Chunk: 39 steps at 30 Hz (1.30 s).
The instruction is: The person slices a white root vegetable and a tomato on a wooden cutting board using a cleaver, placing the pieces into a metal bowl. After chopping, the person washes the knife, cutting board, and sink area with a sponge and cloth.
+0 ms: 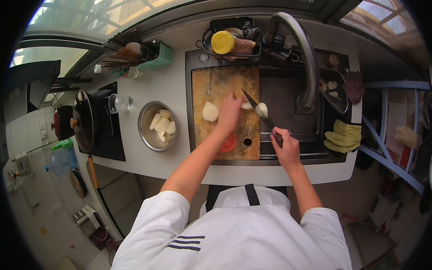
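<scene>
My right hand point(287, 146) grips the handle of a kitchen knife point(253, 102), whose dark blade slants up and left over the right edge of a wooden cutting board point(203, 87). Under the fingers of my left hand point(230, 111), partly hidden, is a peeled pale piece of produce point(246, 105) beside the blade. Another pale piece point(263, 109) lies against the knife's right side, at the board's edge. A larger peeled chunk point(210, 111) rests left of my left hand. Partly covered by my left forearm is a red round object point(228, 144).
Left of the board stands a metal bowl point(140, 127) of pale chunks. The board spans part of a dark sink point(280, 93) with a tall curved faucet point(310, 60). A tray with a yellow sponge point(222, 42) sits behind. Yellow-green gloves point(342, 136) hang at right; a lidded pan point(84, 120) is far left.
</scene>
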### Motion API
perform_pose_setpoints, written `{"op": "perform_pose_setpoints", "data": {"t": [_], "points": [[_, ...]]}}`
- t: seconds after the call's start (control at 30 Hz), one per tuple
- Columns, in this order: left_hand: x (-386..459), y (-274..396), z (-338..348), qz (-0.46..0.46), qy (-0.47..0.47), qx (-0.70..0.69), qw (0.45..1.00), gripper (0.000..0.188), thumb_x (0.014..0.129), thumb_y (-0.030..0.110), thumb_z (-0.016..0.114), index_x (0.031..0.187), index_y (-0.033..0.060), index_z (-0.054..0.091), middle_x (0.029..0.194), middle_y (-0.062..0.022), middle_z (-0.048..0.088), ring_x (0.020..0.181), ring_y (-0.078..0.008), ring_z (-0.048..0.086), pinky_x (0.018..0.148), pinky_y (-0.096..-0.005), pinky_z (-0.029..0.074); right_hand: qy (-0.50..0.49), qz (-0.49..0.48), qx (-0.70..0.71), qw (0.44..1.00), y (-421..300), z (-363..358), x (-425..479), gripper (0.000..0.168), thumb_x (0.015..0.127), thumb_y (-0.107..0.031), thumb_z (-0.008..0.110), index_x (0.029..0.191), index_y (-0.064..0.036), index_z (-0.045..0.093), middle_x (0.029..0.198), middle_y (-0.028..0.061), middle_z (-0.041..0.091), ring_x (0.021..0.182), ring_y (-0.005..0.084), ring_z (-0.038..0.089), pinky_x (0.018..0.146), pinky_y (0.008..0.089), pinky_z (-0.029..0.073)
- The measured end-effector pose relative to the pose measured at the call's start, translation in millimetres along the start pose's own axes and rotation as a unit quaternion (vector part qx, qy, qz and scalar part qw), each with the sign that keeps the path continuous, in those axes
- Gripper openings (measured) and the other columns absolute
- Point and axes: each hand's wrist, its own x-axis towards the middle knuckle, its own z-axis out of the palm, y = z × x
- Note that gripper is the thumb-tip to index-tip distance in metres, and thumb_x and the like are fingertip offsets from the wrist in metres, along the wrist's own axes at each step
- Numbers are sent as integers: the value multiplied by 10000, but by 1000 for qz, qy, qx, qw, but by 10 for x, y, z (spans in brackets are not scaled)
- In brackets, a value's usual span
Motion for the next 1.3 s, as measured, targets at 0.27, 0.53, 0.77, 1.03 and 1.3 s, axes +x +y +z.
{"op": "perform_pose_setpoints", "data": {"t": [0.27,0.53,0.77,1.03,1.3], "points": [[-331,-239,-1319,-152,262,-90,949,213,765,4,625,969,23,566,930,-157,512,874,-358,534,776,-394,440,-70,-130,-38,988,-46,-4,240,474,670,20,744,1097,-51,550,862,102,657,699,297,656,589,343,521],[-1146,-1451,-2104,-253,112,80,958,318,811,162,688,1108,72,616,1054,-140,587,1040,-316,562,894,-371,465,-166,-267,4,949,-575,657,746,447,659,-46,744,1070,-71,571,790,56,607,653,244,627,549,322,499],[-915,-941,-2731,-180,12,-165,970,375,811,307,729,1101,81,658,1077,-119,604,1102,-301,536,938,-378,439,-206,-473,-179,838,-1238,1273,1221,259,754,-139,618,1008,-130,564,704,5,525,590,147,600,496,272,467],[-1015,-1544,-2670,-139,17,41,989,266,762,143,731,1016,94,672,1098,-100,596,1090,-285,537,906,-364,457,-195,-508,-163,823,-1601,1738,1324,272,728,-125,622,987,-137,541,695,-8,523,599,142,610,508,275,474],[-1189,-1241,-2322,-148,121,-24,981,208,823,100,667,1023,43,654,976,-109,622,876,-282,613,757,-386,508,-175,-260,-108,943,-907,976,722,344,725,-63,708,1052,-83,602,774,64,611,671,261,634,584,329,505]]}}
